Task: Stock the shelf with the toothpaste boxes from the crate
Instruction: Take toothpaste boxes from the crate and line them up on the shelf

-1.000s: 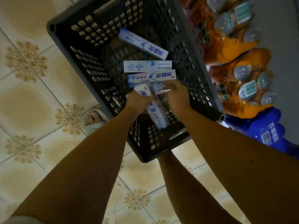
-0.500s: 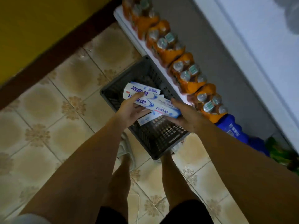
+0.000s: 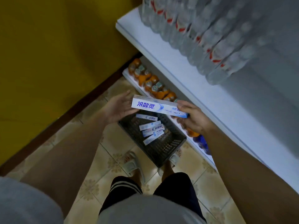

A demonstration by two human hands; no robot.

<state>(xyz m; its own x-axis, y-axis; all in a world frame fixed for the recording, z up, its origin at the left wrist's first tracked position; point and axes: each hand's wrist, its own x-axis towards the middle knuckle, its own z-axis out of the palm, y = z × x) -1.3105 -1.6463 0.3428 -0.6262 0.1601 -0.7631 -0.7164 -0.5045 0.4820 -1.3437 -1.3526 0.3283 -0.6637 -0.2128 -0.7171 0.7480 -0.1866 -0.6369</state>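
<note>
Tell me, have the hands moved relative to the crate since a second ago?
Yes. The hands have risen out of the crate with a toothpaste box, now held above its far end.

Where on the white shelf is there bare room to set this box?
Bare room: the white shelf's front strip, between its edge and the wrapped water bottles. Behind that, the bottles crowd it. The lower shelf is packed with orange bottles.

Held toothpaste box [image 3: 152, 106]: glossy printed card. Crate [image 3: 165, 147]: dark perforated plastic, matt. Shelf [image 3: 191, 81]: smooth white painted surface. Floor [image 3: 100, 180]: glazed patterned tile, slight sheen.
</note>
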